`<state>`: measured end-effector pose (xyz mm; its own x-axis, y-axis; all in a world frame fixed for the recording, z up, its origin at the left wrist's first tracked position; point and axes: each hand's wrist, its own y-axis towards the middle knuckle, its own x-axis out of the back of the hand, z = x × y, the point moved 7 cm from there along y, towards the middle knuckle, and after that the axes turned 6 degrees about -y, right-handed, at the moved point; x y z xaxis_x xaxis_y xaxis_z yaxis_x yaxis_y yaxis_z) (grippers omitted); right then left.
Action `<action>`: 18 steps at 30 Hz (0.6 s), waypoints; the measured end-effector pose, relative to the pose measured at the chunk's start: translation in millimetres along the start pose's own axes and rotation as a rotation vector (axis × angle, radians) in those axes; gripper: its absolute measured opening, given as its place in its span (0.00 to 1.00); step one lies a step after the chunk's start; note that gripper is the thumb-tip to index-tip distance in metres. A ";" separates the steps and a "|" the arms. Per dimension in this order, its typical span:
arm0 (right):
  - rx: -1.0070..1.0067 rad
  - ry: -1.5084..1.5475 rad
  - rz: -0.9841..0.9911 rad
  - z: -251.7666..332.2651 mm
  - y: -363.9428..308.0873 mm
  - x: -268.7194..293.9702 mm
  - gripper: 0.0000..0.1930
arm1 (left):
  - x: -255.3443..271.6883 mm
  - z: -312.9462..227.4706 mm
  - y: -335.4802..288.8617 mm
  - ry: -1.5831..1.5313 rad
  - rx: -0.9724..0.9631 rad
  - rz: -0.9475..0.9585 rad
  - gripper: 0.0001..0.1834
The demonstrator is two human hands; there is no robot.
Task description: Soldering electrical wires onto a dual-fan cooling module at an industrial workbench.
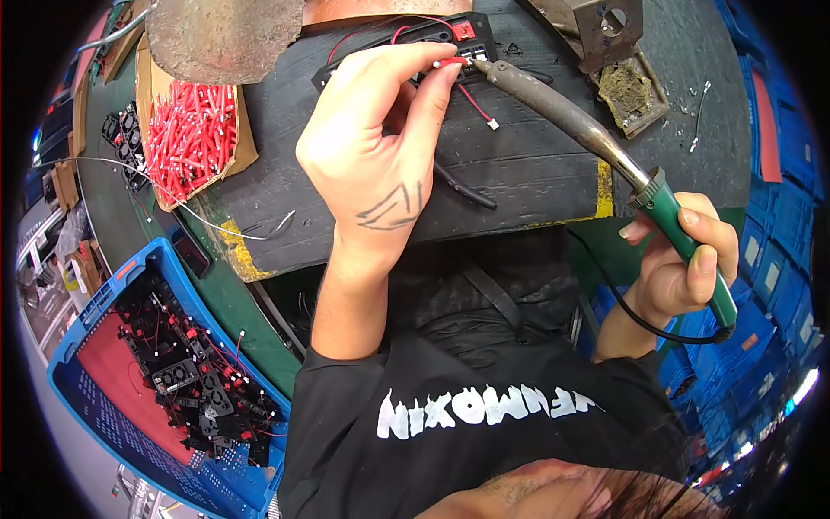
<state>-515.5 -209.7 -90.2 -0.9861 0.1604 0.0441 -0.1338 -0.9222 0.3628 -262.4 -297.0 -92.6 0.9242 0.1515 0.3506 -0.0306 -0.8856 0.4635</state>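
Note:
My left hand (372, 147) reaches over the dark work surface and pinches a short red wire (449, 62) between thumb and forefinger. My right hand (692, 259) is closed around the green handle of a soldering iron (596, 134). The iron's tip touches or nearly touches the end of the red wire, over a black plastic housing (424, 33). A small red component (464, 31) sits in that housing. From near the fingers, a thin red lead runs down to a small white connector (493, 124). My left hand hides part of the housing.
To the left, a cardboard box (246, 143) holds many short red wires. Below it, a blue crate (73, 355) contains black assemblies with red leads. A soldering stand with a sponge (628, 91) is at the far right. Loose solder wire (259, 235) lies at the left edge.

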 end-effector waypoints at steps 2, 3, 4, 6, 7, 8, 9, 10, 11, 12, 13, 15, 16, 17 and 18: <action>-0.009 -0.008 -0.006 0.4 1.4 -1.4 0.17 | -0.4 -0.4 -0.1 0.017 -0.036 -0.004 0.08; -0.009 -0.006 -0.005 0.6 2.2 -1.2 0.17 | -0.2 -0.4 -0.5 0.020 -0.036 -0.004 0.08; -0.022 0.010 -0.004 -0.5 3.1 -0.9 0.17 | 0.0 -0.3 -1.1 0.023 -0.034 -0.005 0.08; -0.040 0.007 -0.011 0.0 4.5 -0.2 0.17 | -1.1 0.4 -2.4 0.021 -0.031 -0.004 0.08; -0.041 0.005 -0.012 0.4 4.8 0.2 0.17 | -1.5 0.4 -2.9 0.029 -0.031 -0.004 0.08; -0.043 0.008 -0.005 1.0 5.8 0.0 0.17 | -1.7 -0.1 -2.4 0.037 -0.032 -0.003 0.08; -0.044 0.010 0.002 1.5 6.4 -0.2 0.17 | -2.0 -0.2 -2.1 0.036 -0.031 -0.002 0.08; -0.046 0.009 0.001 2.0 6.6 0.1 0.17 | -2.3 0.0 -1.9 0.029 -0.027 -0.001 0.08; -0.055 -0.003 -0.005 1.9 6.9 0.6 0.17 | -2.2 0.2 -1.6 0.023 -0.023 0.000 0.08; -0.064 -0.015 -0.012 1.6 7.2 1.1 0.17 | -2.4 0.9 -1.5 0.023 -0.023 0.000 0.08; -0.065 -0.015 -0.012 1.5 7.7 1.2 0.17 | -2.6 1.7 -1.6 0.021 -0.032 -0.003 0.08; -0.065 0.016 -0.006 0.7 8.4 1.0 0.17 | -2.5 1.5 -1.8 0.019 -0.041 -0.007 0.07; -0.066 0.017 -0.006 0.0 7.9 1.3 0.17 | -2.3 1.2 -1.7 0.023 -0.035 -0.006 0.08; -0.082 0.013 -0.025 -1.9 6.4 3.5 0.17 | -3.0 1.5 -1.9 0.024 -0.029 -0.005 0.08; -0.098 0.009 -0.044 -3.6 5.2 5.4 0.17 | -3.7 1.9 -1.8 0.022 -0.028 -0.004 0.08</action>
<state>-522.0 -214.9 -91.5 -0.9798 0.1987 0.0219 -0.1854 -0.9443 0.2719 -265.0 -296.8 -96.3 0.9156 0.1650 0.3667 -0.0381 -0.8723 0.4876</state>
